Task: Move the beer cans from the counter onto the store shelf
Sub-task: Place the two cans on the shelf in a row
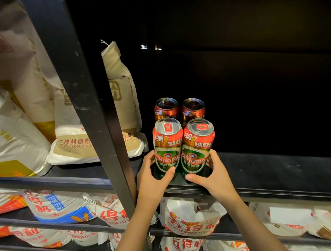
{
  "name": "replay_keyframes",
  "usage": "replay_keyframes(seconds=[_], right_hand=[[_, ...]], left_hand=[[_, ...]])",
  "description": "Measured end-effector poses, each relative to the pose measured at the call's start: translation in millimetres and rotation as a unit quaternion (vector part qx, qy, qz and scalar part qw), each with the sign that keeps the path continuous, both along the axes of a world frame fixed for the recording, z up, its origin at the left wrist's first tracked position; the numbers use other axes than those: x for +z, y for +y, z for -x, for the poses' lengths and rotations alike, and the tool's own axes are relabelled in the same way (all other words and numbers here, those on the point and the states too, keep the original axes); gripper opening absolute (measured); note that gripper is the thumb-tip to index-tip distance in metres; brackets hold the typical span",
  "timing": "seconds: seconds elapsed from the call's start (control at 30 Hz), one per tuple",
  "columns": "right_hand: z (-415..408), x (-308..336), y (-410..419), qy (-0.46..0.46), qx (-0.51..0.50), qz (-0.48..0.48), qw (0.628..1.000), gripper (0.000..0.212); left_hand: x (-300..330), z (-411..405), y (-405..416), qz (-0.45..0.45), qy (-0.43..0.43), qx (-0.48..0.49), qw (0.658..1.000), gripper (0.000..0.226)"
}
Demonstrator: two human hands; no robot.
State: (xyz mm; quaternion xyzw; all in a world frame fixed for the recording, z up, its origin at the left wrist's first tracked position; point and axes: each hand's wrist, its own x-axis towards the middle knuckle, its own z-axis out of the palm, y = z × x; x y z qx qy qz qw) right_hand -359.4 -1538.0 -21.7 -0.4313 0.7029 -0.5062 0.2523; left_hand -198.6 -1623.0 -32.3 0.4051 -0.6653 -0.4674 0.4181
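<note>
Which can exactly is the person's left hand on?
Find the black upright post of the shelf; four Tsingtao cans stand just right of it. The left hand grips the front left can, green-bodied with a red top, nearest the post.

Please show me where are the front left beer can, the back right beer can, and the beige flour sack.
front left beer can (167, 159): head view, on its green label.
back right beer can (193, 112): head view, on its red side.
beige flour sack (120, 85): head view, on its front face.

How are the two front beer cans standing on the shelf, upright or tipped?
Upright: front left can and front right can stand on the shelf, their lids facing up.
</note>
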Motion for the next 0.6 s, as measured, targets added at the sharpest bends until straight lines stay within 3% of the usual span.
replay_keyframes(seconds=[0.2, 0.6], right_hand=[[0.1, -0.7, 0.8, 0.015, -0.011, 0.009, 1.000, 0.067], [-2.5, 0.1, 0.2, 0.040, -0.003, -0.009, 0.999, 0.072]], left_hand=[[2.1, 1.2, -0.3, 0.043, -0.019, -0.005, 0.999, 0.061], [-3.2, 3.1, -0.1, 0.051, -0.055, -0.020, 0.997, 0.075]])
